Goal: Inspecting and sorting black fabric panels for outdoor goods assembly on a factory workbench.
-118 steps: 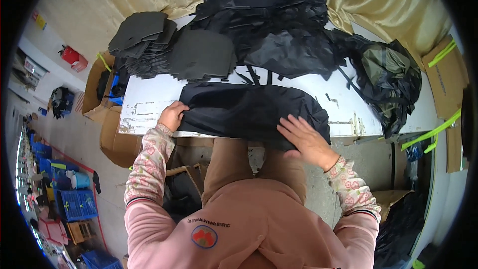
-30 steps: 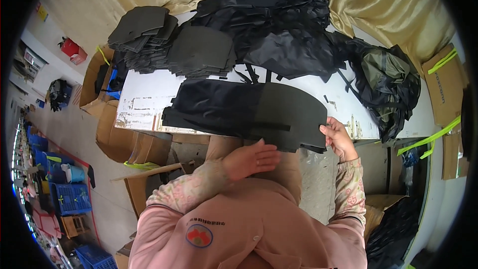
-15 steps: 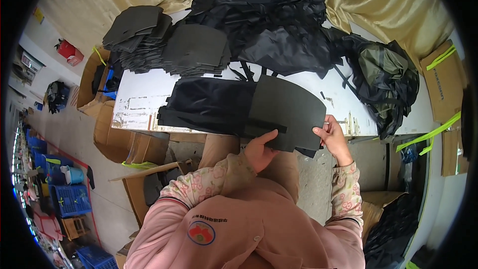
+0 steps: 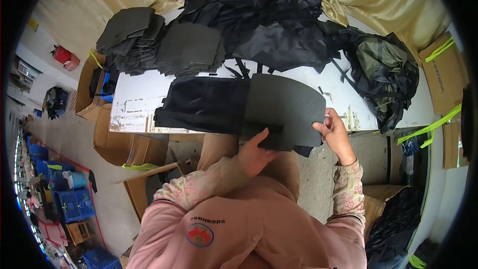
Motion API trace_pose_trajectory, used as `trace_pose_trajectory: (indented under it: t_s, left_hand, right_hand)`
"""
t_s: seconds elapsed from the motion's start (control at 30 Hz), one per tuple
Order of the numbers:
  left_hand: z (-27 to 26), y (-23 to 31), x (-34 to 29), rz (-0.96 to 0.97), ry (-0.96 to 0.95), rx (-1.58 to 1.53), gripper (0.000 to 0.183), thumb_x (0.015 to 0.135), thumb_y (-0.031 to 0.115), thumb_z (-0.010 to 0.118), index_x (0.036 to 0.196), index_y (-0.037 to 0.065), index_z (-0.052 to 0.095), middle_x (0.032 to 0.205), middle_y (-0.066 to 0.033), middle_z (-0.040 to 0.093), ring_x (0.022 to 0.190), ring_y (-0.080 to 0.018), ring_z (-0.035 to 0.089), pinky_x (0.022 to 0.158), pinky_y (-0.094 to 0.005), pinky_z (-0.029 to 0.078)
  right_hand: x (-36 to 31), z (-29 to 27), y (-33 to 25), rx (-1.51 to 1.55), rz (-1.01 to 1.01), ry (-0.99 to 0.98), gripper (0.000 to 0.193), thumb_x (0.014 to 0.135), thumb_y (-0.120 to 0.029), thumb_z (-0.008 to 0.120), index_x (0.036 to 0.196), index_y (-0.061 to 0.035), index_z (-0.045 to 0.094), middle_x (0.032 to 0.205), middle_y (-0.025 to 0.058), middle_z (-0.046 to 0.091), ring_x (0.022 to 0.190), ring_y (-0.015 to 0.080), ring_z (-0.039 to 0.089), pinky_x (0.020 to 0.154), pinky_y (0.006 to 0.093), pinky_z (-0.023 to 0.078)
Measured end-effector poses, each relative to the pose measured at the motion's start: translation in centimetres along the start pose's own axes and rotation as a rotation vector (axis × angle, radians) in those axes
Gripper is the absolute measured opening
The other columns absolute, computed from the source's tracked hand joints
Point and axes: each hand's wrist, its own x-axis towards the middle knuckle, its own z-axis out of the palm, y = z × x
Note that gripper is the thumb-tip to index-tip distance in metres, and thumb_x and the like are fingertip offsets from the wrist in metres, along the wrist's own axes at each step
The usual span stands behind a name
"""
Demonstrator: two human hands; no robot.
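A dark grey foam sheet [image 4: 286,104] with a curved right edge lies over the right part of a black fabric piece [image 4: 206,100] at the table's front edge. My right hand [image 4: 335,134] pinches the sheet's right edge between thumb and fingers. At the near edge, my left hand [image 4: 255,155] has its thumb on top and its fingers hidden underneath, gripping the sheet and fabric together. Some black fabric shows below the sheet's lower right corner.
Stacked grey foam sheets [image 4: 191,45] stand at the back left of the white table [image 4: 132,104]. A heap of black fabric [image 4: 259,5] fills the back, with a black and olive bundle [image 4: 383,65] at the right. Cardboard boxes [image 4: 119,139] flank the table.
The foam sheet and fabric have shifted very slightly left in the view. My left hand has moved a little left along the near edge; my right hand keeps its pinch.
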Motion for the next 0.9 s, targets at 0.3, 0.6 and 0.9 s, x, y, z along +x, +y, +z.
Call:
trace_pose_trajectory:
  t_s: [0.3,0.6,0.9]
  left_hand:
    - [2.0,3.0,-2.5,0.401,-0.622,2.022,0.055,0.085,0.029,0.066,0.134,0.013,0.047,0.139,-0.0155,0.044,0.130,-0.0355,0.038,0.108,-0.0486,0.028]
    - [-0.6,2.7,1.4,0.821,-0.176,2.590,0.087,0.073,0.046,0.072,0.145,0.017,0.032,0.150,-0.0179,0.023,0.139,-0.0404,0.017,0.106,-0.0647,0.015]
    - [1.2,6.0,0.2,0.751,-0.295,2.139,0.069,0.080,0.035,0.071,0.138,0.011,0.042,0.145,-0.0198,0.033,0.136,-0.0388,0.028,0.111,-0.0509,0.021]
  right_hand:
    - [3.9,-3.5,0.9,-0.194,0.135,0.051,0.032,0.083,-0.021,0.071,0.104,-0.0002,0.059,0.068,0.0048,0.058,0.059,0.0128,0.056,0.055,0.0263,0.047]
    - [20.6,-2.8,4.2,-0.908,-0.305,0.223,0.062,0.077,-0.008,0.067,0.135,-0.0098,0.044,0.144,0.0186,0.038,0.130,0.0331,0.039,0.107,0.0419,0.034]
    - [22.6,5.2,3.4,-1.257,-0.202,0.120,0.031,0.081,-0.006,0.054,0.111,-0.0065,0.062,0.090,0.0121,0.069,0.091,0.0332,0.064,0.083,0.0458,0.048]
